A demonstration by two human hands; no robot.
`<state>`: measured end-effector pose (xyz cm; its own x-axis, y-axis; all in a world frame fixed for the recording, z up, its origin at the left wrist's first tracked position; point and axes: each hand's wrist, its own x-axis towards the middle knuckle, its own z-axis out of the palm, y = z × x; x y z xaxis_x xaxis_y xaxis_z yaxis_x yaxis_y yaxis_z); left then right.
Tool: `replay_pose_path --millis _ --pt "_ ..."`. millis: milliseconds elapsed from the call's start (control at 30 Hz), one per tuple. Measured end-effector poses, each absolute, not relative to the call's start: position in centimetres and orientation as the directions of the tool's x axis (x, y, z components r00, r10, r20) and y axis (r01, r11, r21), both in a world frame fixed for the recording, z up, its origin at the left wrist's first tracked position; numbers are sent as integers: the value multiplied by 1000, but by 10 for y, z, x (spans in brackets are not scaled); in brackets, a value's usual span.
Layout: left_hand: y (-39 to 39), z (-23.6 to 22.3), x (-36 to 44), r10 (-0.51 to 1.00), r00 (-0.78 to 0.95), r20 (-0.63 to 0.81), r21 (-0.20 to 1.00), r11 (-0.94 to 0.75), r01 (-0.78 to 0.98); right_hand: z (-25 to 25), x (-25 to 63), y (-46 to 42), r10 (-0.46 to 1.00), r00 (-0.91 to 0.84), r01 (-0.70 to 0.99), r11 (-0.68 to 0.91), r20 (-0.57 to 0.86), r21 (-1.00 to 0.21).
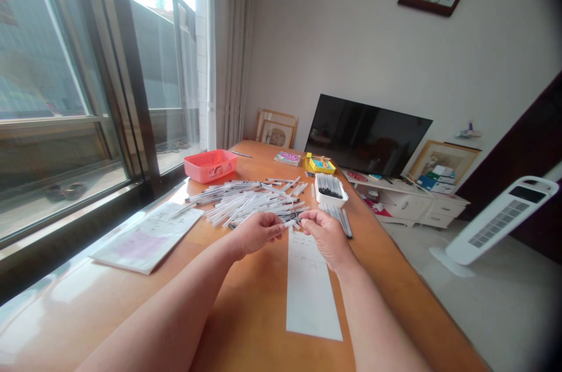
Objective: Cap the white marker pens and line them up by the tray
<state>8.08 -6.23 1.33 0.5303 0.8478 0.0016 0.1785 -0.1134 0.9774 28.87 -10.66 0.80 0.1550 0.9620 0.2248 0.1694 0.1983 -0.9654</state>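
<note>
My left hand is closed in a pinch on a short white pen part, maybe a barrel end or a cap. Close beside it my right hand pinches a thin dark piece that looks like a pen refill; the fingers hide most of it. Just beyond both hands spreads a heap of white and clear pen parts. Under my right hand lies a long white paper strip with faint writing at its far end. A white tub holding upright pens with black ends stands past my right hand.
A red plastic basket stands at the back left, and a paper pad lies at the left. More pens lie beside the tub. A yellow box and a booklet are at the far end. The table's right edge runs alongside my right arm.
</note>
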Motion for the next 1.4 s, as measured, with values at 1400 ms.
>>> replay_pose_path --millis 1400 --pt "-56 -3 86 824 554 118 847 -375 377 -1 288 -105 974 6 441 200 226 -875"
